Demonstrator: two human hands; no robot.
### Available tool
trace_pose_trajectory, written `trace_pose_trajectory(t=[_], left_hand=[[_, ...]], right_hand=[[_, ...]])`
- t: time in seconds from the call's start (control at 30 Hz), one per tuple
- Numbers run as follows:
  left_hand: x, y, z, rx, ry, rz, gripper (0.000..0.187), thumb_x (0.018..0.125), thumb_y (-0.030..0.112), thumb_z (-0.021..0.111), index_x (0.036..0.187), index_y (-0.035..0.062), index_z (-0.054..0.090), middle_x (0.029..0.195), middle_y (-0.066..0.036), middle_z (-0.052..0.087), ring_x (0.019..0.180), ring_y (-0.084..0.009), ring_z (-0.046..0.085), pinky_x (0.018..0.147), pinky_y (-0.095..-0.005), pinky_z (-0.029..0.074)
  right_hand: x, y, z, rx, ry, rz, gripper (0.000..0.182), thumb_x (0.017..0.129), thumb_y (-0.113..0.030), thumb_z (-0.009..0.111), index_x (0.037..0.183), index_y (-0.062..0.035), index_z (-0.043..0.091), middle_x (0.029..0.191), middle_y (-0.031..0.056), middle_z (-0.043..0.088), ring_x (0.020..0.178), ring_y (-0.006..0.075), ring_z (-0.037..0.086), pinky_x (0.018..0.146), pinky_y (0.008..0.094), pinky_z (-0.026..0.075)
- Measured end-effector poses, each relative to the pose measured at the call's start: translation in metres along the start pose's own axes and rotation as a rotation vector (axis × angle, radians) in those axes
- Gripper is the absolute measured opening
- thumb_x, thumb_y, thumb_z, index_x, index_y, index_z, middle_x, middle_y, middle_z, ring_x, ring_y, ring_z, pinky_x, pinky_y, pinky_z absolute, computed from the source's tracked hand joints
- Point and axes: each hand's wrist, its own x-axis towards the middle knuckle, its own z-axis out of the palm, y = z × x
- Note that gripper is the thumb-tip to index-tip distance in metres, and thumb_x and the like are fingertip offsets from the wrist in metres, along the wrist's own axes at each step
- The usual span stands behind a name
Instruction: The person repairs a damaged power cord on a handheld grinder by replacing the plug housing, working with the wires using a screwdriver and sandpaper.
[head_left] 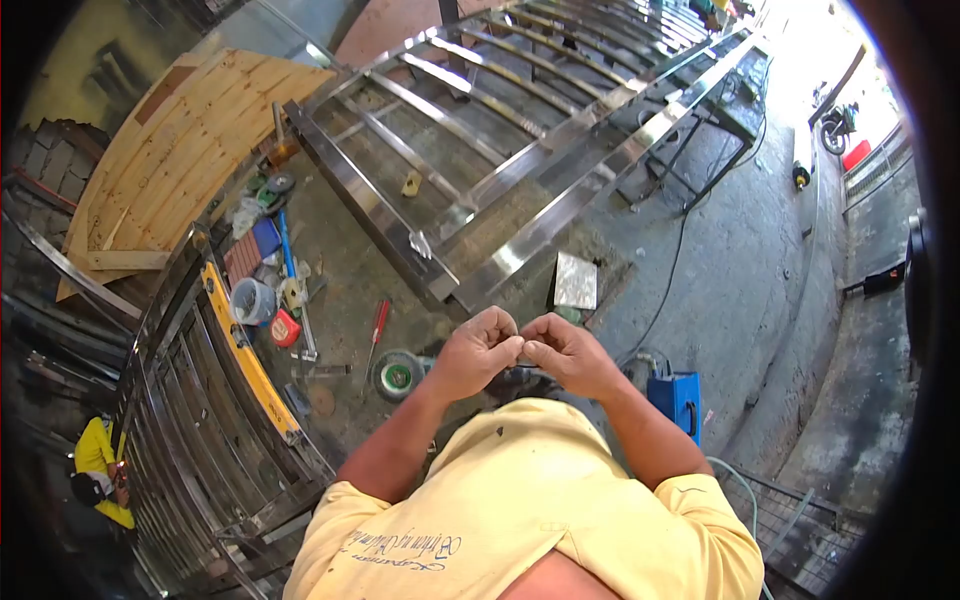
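Note:
My left hand (479, 352) and my right hand (567, 353) meet in front of my chest, thumbs and fingers pinched together and fingertips almost touching. Whatever lies between them is too small or too hidden to make out. Just below my left hand is an angle grinder, its round disc (397, 376) with a green centre facing up and its body partly behind my wrist. A screwdriver with a red handle (381, 318) lies to the left. Beyond my right hand sits a square metal plate (575, 281).
A large shiny metal frame with bars (400, 225) stands ahead. At left, a yellow spirit level (240, 350) rests along another barred frame, near a red tape measure (285, 328) and a plastic tub (252, 301). A blue machine (676, 403) stands right; a person in yellow (95, 450) works far left.

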Motion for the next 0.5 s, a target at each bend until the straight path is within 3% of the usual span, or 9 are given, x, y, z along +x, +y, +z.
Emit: trace_pose_trajectory(t=[0.03,0.1,0.17,0.27,0.4,0.5], left_hand=[[-0.016,0.008,-0.003,0.059,-0.059,-0.003,0.012,0.092,0.011,0.066,0.091,0.0037,0.058,0.08,0.001,0.059,0.069,-0.0063,0.055,0.06,-0.0291,0.047],[-0.036,0.047,-0.006,0.461,-0.168,0.295,0.013,0.089,0.012,0.07,0.092,0.0054,0.059,0.08,-0.002,0.06,0.07,-0.0134,0.059,0.062,-0.0331,0.046],[-0.052,0.058,-0.004,0.663,-0.314,0.621,0.014,0.086,0.012,0.072,0.092,0.0061,0.06,0.081,-0.003,0.06,0.071,-0.0176,0.058,0.063,-0.0342,0.044],[-0.082,0.08,0.005,0.992,-0.333,0.674,0.016,0.081,0.015,0.07,0.092,0.0075,0.061,0.084,-0.002,0.06,0.075,-0.0207,0.058,0.065,-0.034,0.042],[-0.095,0.083,0.001,1.095,-0.268,0.888,0.023,0.077,0.021,0.066,0.095,0.0091,0.06,0.085,-0.002,0.058,0.073,-0.0157,0.054,0.064,-0.0329,0.04],[-0.1,0.08,0.0,1.012,-0.163,1.022,0.025,0.077,0.02,0.065,0.098,0.0084,0.058,0.083,-0.001,0.056,0.069,-0.0158,0.052,0.062,-0.0327,0.039]], right_hand=[[-0.013,-0.007,0.001,-0.062,-0.003,-0.039,0.022,0.096,-0.022,0.068,0.105,-0.0023,0.063,0.087,0.0028,0.064,0.077,0.0109,0.056,0.069,0.0283,0.048],[-0.039,-0.047,0.0,-0.181,-0.126,-0.014,0.018,0.092,-0.017,0.071,0.099,-0.0024,0.063,0.083,0.0078,0.063,0.071,0.0158,0.057,0.064,0.0316,0.048],[-0.055,-0.059,0.003,-0.332,-0.199,-0.283,0.015,0.092,-0.015,0.07,0.1,-0.003,0.064,0.082,0.0107,0.063,0.072,0.0234,0.061,0.065,0.0346,0.049],[-0.073,-0.058,0.013,-0.298,-0.231,-0.332,0.013,0.093,-0.014,0.069,0.1,-0.0037,0.064,0.082,0.0116,0.063,0.074,0.0292,0.062,0.066,0.037,0.05],[-0.091,-0.083,0.02,-0.162,-0.295,-0.128,0.012,0.097,-0.016,0.065,0.103,-0.0049,0.064,0.083,0.0114,0.064,0.073,0.0289,0.062,0.067,0.0372,0.05],[-0.096,-0.092,0.023,-0.073,-0.341,-0.047,0.013,0.098,-0.015,0.064,0.1,-0.0022,0.063,0.078,0.0093,0.065,0.066,0.0254,0.065,0.06,0.0351,0.05]])
